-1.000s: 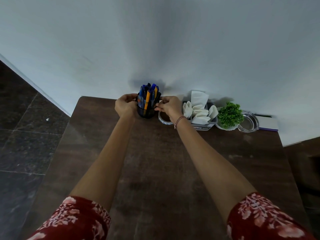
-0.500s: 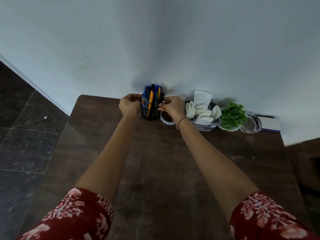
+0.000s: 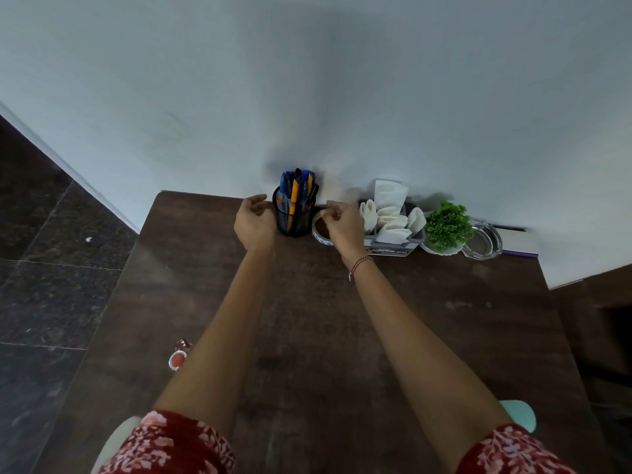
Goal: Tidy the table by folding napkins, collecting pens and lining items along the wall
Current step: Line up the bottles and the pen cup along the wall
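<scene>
A black mesh pen holder (image 3: 293, 222) full of blue and orange pens stands at the table's far edge against the wall. My left hand (image 3: 254, 222) hovers just left of it, fingers loosely curled, holding nothing. My right hand (image 3: 343, 224) is just right of the holder, over a small round bowl (image 3: 319, 232), fingers relaxed and empty. To the right stand a grey napkin caddy (image 3: 396, 246) with folded white napkins (image 3: 390, 217), a green plant in a white pot (image 3: 446, 225) and a glass ashtray (image 3: 484, 241).
A notebook (image 3: 519, 242) lies flat behind the ashtray by the wall. A small red and white object (image 3: 178, 357) lies near the brown table's (image 3: 307, 336) left edge. Dark tiled floor lies to the left; a teal shape (image 3: 518, 413) shows near the front right.
Both hands have let go of the pen holder and drawn slightly apart from it. The holder now stands alone against the wall.
</scene>
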`<state>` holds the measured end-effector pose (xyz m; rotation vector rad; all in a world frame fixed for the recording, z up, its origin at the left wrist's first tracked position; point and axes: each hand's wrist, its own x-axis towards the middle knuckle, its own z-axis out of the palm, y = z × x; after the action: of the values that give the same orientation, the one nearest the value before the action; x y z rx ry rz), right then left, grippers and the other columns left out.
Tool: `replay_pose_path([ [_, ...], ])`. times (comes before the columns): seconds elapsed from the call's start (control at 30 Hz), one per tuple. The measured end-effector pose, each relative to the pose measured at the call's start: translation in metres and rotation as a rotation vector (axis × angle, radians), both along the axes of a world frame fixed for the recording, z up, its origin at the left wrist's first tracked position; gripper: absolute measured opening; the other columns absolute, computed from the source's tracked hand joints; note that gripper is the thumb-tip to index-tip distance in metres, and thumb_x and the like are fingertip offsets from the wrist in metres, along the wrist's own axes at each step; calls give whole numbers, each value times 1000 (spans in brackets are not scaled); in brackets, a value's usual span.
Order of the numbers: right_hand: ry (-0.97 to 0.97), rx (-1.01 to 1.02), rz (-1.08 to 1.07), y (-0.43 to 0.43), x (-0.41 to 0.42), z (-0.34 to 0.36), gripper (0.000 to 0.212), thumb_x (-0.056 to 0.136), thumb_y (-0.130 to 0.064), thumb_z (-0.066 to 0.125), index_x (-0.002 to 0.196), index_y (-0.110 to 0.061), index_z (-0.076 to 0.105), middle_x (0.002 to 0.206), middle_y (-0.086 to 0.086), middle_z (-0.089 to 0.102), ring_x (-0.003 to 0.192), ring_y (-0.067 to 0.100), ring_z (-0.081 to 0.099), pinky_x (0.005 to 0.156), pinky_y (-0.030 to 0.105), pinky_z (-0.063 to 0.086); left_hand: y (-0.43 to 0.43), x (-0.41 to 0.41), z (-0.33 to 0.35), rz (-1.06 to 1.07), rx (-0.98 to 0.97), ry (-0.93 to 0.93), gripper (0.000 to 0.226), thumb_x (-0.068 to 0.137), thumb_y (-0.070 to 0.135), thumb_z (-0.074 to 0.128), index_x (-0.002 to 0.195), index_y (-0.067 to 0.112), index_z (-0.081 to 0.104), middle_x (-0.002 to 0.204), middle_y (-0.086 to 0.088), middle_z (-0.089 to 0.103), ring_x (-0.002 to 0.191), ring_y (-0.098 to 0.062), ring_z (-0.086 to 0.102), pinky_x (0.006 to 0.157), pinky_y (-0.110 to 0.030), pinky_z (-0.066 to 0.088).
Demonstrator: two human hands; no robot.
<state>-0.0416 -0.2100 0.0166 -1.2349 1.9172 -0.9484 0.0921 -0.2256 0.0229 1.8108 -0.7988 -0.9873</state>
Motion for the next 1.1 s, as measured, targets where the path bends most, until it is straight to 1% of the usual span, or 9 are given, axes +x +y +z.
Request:
replay_pose_path([
  [0.1, -2, -35, 11, 26, 1, 5, 25, 91, -12, 56, 112, -2, 64, 104, 14, 67, 99, 23, 60, 91, 34, 48, 25, -7, 4, -5, 1, 6, 32, 87, -3, 47, 111, 12, 62, 104, 0, 66, 92, -14, 61, 70, -21, 47],
  [0.17, -4, -61, 17, 43, 0, 11, 25, 92, -13, 55, 113, -3, 64, 105, 12, 67, 99, 22, 61, 89, 29, 48, 43, -12, 8, -16, 5, -4, 31, 88, -1, 49, 113, 12, 61, 106, 0, 65, 93, -13, 61, 71, -19, 47],
  [0.3, -3, -112, 13, 83, -7, 22, 28, 95, -18, 52, 118, -5, 62, 109, 8, 66, 100, 18, 60, 81, 19, 43, 81, -22, 15, -44, -11, -4, 29, 88, 0, 50, 110, 14, 62, 100, 3, 64, 96, -19, 64, 82, -33, 52],
  [0.43, 14, -142, 1, 127, -20, 28, 31, 97, -26, 49, 117, -7, 63, 111, 6, 65, 99, 14, 59, 77, 17, 40, 127, -37, 15, -75, -22, -19, 24, 88, 3, 51, 105, 17, 62, 97, 5, 63, 95, -22, 64, 86, -39, 53],
  [0.53, 12, -149, -19, 162, -37, 28, 30, 97, -26, 48, 114, -7, 64, 111, 7, 66, 102, 16, 60, 80, 18, 39, 160, -54, 12, -80, -1, -15, 21, 89, 6, 53, 106, 14, 63, 102, 1, 65, 97, -18, 63, 88, -35, 52],
  [0.7, 22, -120, -48, 215, -79, 14, 26, 95, -22, 50, 112, -10, 67, 110, 9, 66, 103, 21, 61, 90, 28, 44, 211, -97, 6, -143, 29, -4, 20, 88, 7, 54, 103, 15, 65, 102, -2, 68, 96, -20, 63, 87, -35, 50],
  [0.83, 36, -81, -79, 254, -115, 4, 27, 96, -21, 48, 113, -10, 66, 111, 8, 65, 104, 19, 60, 84, 20, 40, 242, -133, -4, -193, 82, 34, 20, 88, 7, 54, 103, 14, 65, 102, -4, 68, 96, -22, 64, 87, -36, 51],
  [1.0, 34, -42, -143, 290, -157, -6, 27, 97, -22, 48, 113, -9, 66, 112, 7, 64, 105, 19, 59, 86, 22, 42, 272, -177, -16, -265, 134, 72, 19, 87, 5, 54, 101, 12, 66, 100, -8, 69, 97, -25, 64, 86, -34, 49],
  [1.1, 37, -29, -183, 306, -181, -13, 25, 96, -18, 49, 111, -9, 67, 111, 7, 65, 105, 19, 59, 86, 18, 39, 288, -201, -24, -306, 181, 106, 18, 88, 7, 55, 101, 13, 66, 101, -9, 69, 96, -26, 64, 85, -35, 50],
])
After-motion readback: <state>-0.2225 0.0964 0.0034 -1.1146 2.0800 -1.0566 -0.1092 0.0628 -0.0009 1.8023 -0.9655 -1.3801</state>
